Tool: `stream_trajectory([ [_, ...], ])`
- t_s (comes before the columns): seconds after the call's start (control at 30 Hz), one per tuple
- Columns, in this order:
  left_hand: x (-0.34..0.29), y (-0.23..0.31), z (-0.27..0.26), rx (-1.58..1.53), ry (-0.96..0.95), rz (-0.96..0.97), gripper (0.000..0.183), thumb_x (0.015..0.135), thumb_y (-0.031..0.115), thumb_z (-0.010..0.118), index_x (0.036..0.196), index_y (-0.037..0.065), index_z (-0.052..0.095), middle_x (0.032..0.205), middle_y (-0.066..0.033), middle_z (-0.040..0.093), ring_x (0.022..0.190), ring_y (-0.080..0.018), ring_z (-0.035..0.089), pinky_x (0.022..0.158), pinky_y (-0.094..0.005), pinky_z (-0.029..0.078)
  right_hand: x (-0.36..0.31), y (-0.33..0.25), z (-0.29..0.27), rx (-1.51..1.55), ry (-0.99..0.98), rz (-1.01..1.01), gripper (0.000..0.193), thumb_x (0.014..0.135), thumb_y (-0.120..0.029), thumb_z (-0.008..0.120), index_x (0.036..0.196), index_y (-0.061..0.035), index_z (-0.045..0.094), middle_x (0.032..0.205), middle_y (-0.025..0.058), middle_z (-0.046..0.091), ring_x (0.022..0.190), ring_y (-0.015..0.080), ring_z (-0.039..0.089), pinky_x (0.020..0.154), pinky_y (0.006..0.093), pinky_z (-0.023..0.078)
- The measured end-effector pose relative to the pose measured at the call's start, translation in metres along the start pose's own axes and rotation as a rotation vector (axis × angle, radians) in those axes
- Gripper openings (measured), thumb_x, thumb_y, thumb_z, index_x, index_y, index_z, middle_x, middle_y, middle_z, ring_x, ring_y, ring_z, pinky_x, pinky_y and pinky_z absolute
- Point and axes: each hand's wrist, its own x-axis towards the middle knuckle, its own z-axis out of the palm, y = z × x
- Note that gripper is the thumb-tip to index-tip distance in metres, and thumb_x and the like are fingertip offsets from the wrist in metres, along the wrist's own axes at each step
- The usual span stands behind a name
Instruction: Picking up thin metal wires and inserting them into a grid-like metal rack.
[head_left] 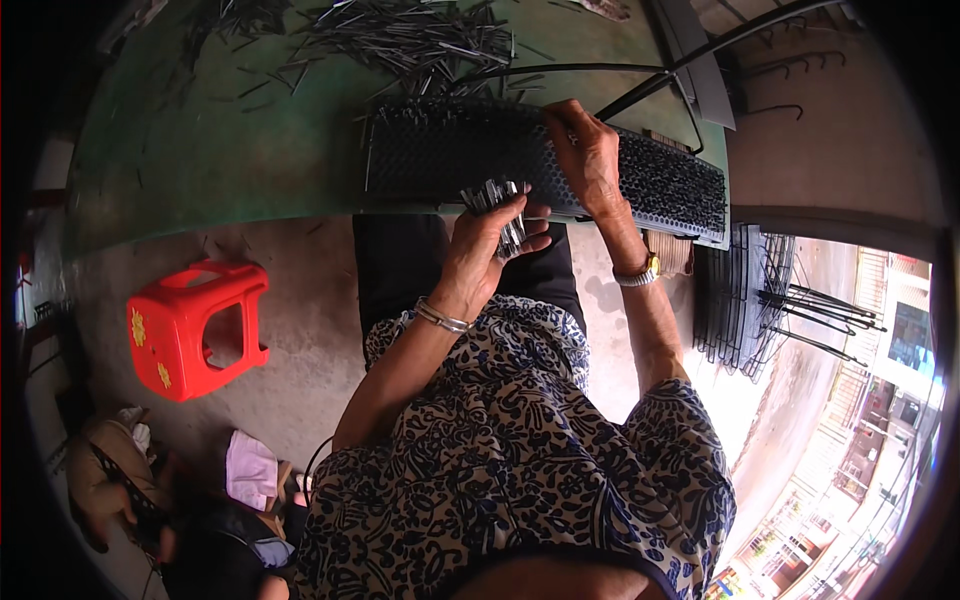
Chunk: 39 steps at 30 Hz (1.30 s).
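A long black perforated panel (460, 155) lies along the near edge of the green table. Short dark pieces stand in the holes over its right part and along its far edge. My left hand (490, 232) is closed round a bunch of thin, shiny dark strips (488, 196), held just in front of the panel's near edge. Over the panel, right of its middle, my right hand (588, 155) is bent down with fingers pinched together. Whatever sits between those fingertips is hidden. A loose heap of similar strips (400, 45) lies on the table beyond the panel.
Black metal rods (640, 85) cross above the table's right side. Dark wire racks (745, 300) stand at the right. A red plastic stool (165, 335) is on the floor at left. Another person (120, 470) is at the lower left, near a pink cloth (252, 470).
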Motion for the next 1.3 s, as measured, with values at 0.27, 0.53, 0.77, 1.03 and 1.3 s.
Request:
stream_trajectory([
  [0.27,-0.002,-0.002,0.001,0.132,0.035,0.028,0.017,0.090,0.022,0.066,0.100,0.008,0.065,0.081,-0.0060,0.067,0.067,-0.0128,0.059,0.056,-0.0282,0.049,0.004,0.007,-0.004,-0.017,-0.088,-0.040,0.010,0.087,-0.003,0.063,0.098,-0.0026,0.062,0.082,0.0124,0.066,0.069,0.0227,0.067,0.062,0.0303,0.051],
  [0.53,-0.002,-0.004,0.002,0.100,0.048,0.050,0.014,0.089,0.017,0.067,0.098,0.006,0.064,0.075,-0.0062,0.062,0.056,-0.0086,0.050,0.043,-0.0202,0.033,0.001,0.007,-0.005,0.012,-0.096,-0.033,0.010,0.087,-0.002,0.061,0.097,-0.0023,0.062,0.079,0.0116,0.063,0.069,0.0242,0.065,0.062,0.0317,0.051],
  [0.77,-0.002,-0.006,0.002,0.099,0.039,0.073,0.013,0.090,0.016,0.066,0.098,0.006,0.062,0.077,-0.0083,0.064,0.054,-0.0081,0.049,0.042,-0.0198,0.032,0.002,0.020,-0.001,-0.113,-0.130,-0.200,0.013,0.084,-0.002,0.064,0.097,-0.0033,0.064,0.087,0.0106,0.062,0.078,0.0301,0.063,0.068,0.0346,0.051],
  [1.03,0.003,-0.007,-0.002,0.116,0.002,0.119,0.015,0.089,0.019,0.068,0.096,0.008,0.061,0.086,-0.0103,0.070,0.062,-0.0103,0.057,0.049,-0.0243,0.039,-0.004,0.015,0.008,-0.348,0.003,-0.174,0.012,0.087,-0.017,0.063,0.096,-0.0118,0.068,0.092,0.0105,0.061,0.075,0.0312,0.063,0.064,0.0393,0.052],
  [1.3,0.005,-0.008,-0.001,0.149,0.034,0.111,0.019,0.087,0.020,0.070,0.099,0.007,0.063,0.087,-0.0087,0.071,0.070,-0.0133,0.065,0.052,-0.0238,0.043,-0.020,-0.002,-0.005,-0.277,-0.089,0.015,0.017,0.089,-0.020,0.066,0.100,-0.0070,0.069,0.092,0.0087,0.061,0.080,0.0222,0.065,0.067,0.0337,0.051],
])
